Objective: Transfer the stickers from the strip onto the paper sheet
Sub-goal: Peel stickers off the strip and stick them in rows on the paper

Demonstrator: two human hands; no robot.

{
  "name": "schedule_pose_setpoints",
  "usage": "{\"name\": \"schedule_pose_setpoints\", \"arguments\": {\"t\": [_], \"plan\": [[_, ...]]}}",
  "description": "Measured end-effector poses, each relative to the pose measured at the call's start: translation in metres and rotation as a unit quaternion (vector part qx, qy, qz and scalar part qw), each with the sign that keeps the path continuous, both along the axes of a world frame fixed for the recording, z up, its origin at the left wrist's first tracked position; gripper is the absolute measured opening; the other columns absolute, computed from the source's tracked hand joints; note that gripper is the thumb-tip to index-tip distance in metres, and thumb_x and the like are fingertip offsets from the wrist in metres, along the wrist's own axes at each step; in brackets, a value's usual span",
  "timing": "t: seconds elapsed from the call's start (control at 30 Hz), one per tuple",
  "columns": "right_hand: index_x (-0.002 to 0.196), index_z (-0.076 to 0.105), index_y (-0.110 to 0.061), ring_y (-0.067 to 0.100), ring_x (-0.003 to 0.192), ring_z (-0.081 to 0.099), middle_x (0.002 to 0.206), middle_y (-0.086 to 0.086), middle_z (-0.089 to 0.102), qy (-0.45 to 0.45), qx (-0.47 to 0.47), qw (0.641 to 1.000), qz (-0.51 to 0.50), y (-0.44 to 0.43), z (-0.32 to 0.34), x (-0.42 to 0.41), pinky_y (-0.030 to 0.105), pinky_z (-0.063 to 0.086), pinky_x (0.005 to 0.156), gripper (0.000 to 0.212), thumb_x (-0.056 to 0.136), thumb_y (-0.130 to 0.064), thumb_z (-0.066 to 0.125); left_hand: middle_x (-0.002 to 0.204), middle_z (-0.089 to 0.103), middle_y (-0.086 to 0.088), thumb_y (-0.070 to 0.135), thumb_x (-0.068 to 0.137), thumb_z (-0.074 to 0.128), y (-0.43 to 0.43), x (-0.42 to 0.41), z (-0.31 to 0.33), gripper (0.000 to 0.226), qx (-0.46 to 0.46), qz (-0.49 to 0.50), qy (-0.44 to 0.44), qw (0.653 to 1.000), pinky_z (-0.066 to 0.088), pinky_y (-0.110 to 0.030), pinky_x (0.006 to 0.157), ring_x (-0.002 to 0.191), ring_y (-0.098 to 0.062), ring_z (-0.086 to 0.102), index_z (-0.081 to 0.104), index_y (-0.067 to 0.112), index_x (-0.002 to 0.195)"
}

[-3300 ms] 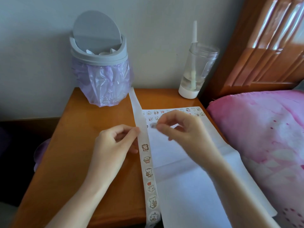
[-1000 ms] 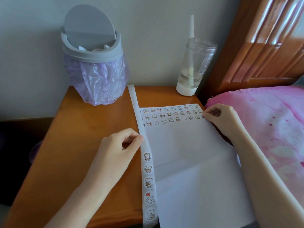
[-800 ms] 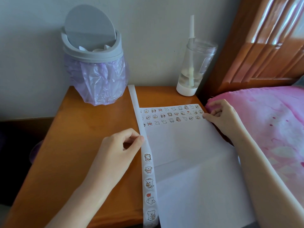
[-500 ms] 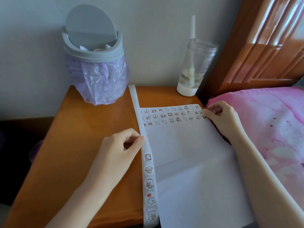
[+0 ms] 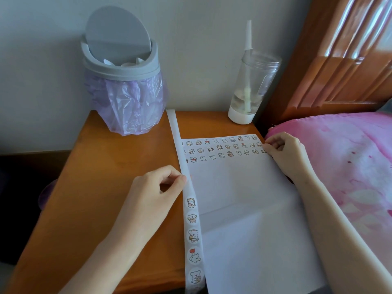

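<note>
A long white sticker strip [image 5: 192, 219] runs from the table's back to its front edge, with several round animal stickers on its near half. My left hand [image 5: 156, 192] pinches the strip's left edge just above the first sticker. The white paper sheet [image 5: 239, 198] lies to the right of the strip, with three rows of small stickers [image 5: 222, 148] across its top. My right hand [image 5: 283, 152] rests on the sheet's upper right corner, its fingertips pressing on the end of the rows.
A grey swing-lid bin [image 5: 122, 81] with a purple bag stands at the back left of the orange wooden table [image 5: 99, 177]. A clear bottle [image 5: 251, 90] with a straw stands at the back right. Pink bedding [image 5: 350, 166] and a wooden headboard [image 5: 339, 60] lie right.
My right hand has carried a sticker from the strip to the sheet's upper right corner and has stayed pressing there for the last second. My left hand has kept its pinch on the strip.
</note>
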State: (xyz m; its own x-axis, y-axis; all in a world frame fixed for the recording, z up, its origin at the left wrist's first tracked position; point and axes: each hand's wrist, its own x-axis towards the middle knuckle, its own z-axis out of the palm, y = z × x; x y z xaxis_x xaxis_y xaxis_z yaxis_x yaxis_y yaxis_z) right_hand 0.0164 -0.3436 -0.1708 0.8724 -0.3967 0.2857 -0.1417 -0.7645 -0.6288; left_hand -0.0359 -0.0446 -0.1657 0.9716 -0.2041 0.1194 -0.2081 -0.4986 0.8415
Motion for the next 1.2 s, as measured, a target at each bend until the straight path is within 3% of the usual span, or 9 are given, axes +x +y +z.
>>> {"name": "schedule_pose_setpoints", "arguments": {"t": [0.23,0.37,0.43,0.53,0.67,0.77,0.83,1.0,1.2], "plan": [[0.093,0.066,-0.011,0.006,0.064,0.048,0.08,0.002,0.059,0.018,0.006,1.0,0.015,0.001,0.003,-0.003,0.003,0.035,0.056,0.016,0.081,-0.019,0.073,0.081,0.067,0.024,0.027,0.09,0.058,0.001,0.0,-0.001,0.016,-0.012,0.002,0.004,1.0,0.042,-0.003,0.056,0.07,0.015,0.06,0.066,0.026,0.077],[0.097,0.066,-0.01,0.015,0.076,0.054,0.089,0.006,0.064,-0.005,-0.011,1.0,0.016,0.014,0.02,-0.01,0.013,0.035,0.061,0.011,0.088,-0.017,0.064,0.072,0.07,0.017,0.027,0.091,0.058,0.003,0.0,0.002,0.018,-0.069,0.022,0.022,0.997,0.041,-0.006,0.052,0.056,-0.002,0.063,0.069,0.023,0.078],[0.093,0.066,-0.015,0.001,0.072,0.055,0.082,-0.002,0.064,-0.044,0.002,0.998,0.032,0.036,0.037,-0.017,0.012,0.037,0.06,0.01,0.091,-0.022,0.059,0.073,0.07,0.017,0.025,0.092,0.058,0.005,0.0,0.004,0.017,-0.112,0.04,0.023,0.993,0.04,-0.007,0.049,0.052,-0.008,0.063,0.069,0.022,0.079],[0.083,0.064,-0.023,-0.002,0.056,0.055,0.071,-0.003,0.067,-0.053,0.094,0.982,0.154,0.088,0.06,-0.033,0.007,0.037,0.052,0.009,0.091,-0.022,0.06,0.075,0.072,0.015,0.022,0.093,0.056,0.006,0.001,0.008,0.016,-0.17,0.065,0.021,0.983,0.045,-0.012,0.048,0.052,-0.014,0.064,0.068,0.02,0.082],[0.088,0.063,-0.031,0.007,0.067,0.067,0.076,-0.005,0.071,0.059,0.172,0.939,0.291,0.149,0.049,-0.066,0.019,0.05,0.056,0.006,0.083,-0.033,0.066,0.075,0.071,0.008,0.025,0.093,0.056,0.008,0.0,0.01,0.016,-0.189,0.092,-0.018,0.977,0.054,-0.026,0.059,0.062,-0.015,0.067,0.069,0.02,0.084],[0.089,0.066,-0.024,0.015,0.07,0.069,0.078,-0.003,0.074,0.069,0.242,0.926,0.28,0.164,0.041,-0.077,0.028,0.057,0.059,0.01,0.081,-0.024,0.072,0.074,0.07,0.008,0.025,0.092,0.058,0.011,-0.001,0.009,0.016,-0.183,0.099,-0.047,0.977,0.052,-0.019,0.064,0.073,-0.01,0.067,0.07,0.02,0.083],[0.087,0.068,-0.016,0.019,0.068,0.069,0.076,0.002,0.074,0.061,0.293,0.915,0.27,0.164,0.042,-0.076,0.025,0.055,0.055,0.008,0.081,-0.013,0.072,0.075,0.07,0.009,0.025,0.091,0.058,0.011,-0.001,0.011,0.016,-0.181,0.103,-0.053,0.977,0.048,-0.012,0.06,0.073,-0.007,0.066,0.07,0.02,0.082],[0.083,0.07,-0.012,0.01,0.059,0.066,0.073,0.001,0.073,0.026,0.315,0.91,0.267,0.165,0.042,-0.073,0.018,0.051,0.052,0.01,0.081,-0.003,0.071,0.07,0.072,-0.005,0.029,0.093,0.055,0.009,-0.002,0.015,0.028,-0.263,0.091,0.028,0.96,0.057,-0.036,0.064,0.066,-0.023,0.069,0.07,0.01,0.079],[0.083,0.072,-0.01,0.012,0.059,0.068,0.072,0.004,0.073,-0.002,0.311,0.913,0.265,0.165,0.038,-0.07,0.019,0.053,0.056,0.009,0.08,-0.001,0.071,0.069,0.072,-0.007,0.022,0.091,0.058,0.009,-0.003,0.016,0.025,-0.265,0.038,0.056,0.962,0.057,-0.035,0.066,0.067,-0.021,0.07,0.071,0.005,0.077]]}}
